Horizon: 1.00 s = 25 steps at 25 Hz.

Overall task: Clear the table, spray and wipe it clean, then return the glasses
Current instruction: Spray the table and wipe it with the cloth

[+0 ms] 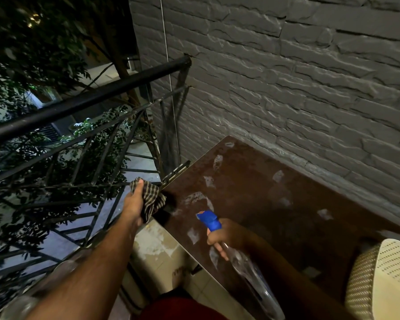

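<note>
At lower centre of the frame the right hand (225, 234) curls round the neck of a clear spray bottle (243, 264) with a blue nozzle (209, 220); no label is readable and its contents cannot be told. Left of centre the left hand (134, 202) grips a bunched checked cloth (151, 199) just off the table's corner. The brown table (263, 199) carries pale wet patches. A woven chair (379, 278) sits lower right; railing (86, 100) and brick wall (286, 77) beyond
</note>
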Each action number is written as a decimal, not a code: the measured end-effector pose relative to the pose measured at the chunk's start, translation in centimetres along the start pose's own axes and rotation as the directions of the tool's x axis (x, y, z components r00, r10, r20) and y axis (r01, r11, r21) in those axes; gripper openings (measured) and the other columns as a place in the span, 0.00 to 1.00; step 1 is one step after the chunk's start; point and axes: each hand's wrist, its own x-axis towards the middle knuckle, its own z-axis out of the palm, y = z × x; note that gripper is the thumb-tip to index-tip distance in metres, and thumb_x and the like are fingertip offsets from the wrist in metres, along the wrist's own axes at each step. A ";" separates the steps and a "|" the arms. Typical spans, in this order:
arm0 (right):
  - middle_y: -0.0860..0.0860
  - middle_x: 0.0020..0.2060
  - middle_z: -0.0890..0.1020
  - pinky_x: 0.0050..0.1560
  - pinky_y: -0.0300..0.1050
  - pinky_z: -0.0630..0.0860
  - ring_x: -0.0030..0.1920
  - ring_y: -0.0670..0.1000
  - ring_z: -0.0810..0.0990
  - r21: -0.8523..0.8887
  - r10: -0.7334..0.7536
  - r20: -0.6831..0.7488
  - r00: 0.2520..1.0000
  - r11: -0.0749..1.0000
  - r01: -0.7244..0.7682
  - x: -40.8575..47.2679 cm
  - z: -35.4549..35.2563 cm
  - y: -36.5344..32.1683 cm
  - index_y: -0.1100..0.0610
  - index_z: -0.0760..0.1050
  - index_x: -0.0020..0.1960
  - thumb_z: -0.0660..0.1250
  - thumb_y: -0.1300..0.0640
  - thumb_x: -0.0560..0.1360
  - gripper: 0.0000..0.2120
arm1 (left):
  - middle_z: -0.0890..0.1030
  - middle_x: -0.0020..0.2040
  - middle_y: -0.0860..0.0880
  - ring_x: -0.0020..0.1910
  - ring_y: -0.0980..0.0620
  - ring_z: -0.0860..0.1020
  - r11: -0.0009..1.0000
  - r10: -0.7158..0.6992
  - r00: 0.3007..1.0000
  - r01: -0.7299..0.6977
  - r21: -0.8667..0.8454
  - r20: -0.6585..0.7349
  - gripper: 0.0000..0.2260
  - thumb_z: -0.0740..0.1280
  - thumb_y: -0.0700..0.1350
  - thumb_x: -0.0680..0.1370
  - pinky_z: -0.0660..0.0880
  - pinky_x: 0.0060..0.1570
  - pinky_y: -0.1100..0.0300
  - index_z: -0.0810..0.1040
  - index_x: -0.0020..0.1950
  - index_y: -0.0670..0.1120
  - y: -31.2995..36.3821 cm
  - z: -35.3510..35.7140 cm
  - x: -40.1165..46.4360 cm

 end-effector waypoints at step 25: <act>0.54 0.25 0.73 0.22 0.39 0.70 0.20 0.50 0.72 0.205 0.095 0.009 0.995 0.974 -0.095 -2.1 -2.4 2.1 0.58 0.73 0.34 0.68 0.63 0.69 0.07 | 0.80 0.59 0.41 0.53 0.42 0.81 0.999 0.011 0.993 -0.005 0.053 -0.117 0.32 0.69 0.63 0.72 0.77 0.57 0.43 0.70 0.69 0.44 0.1 -0.9 0.3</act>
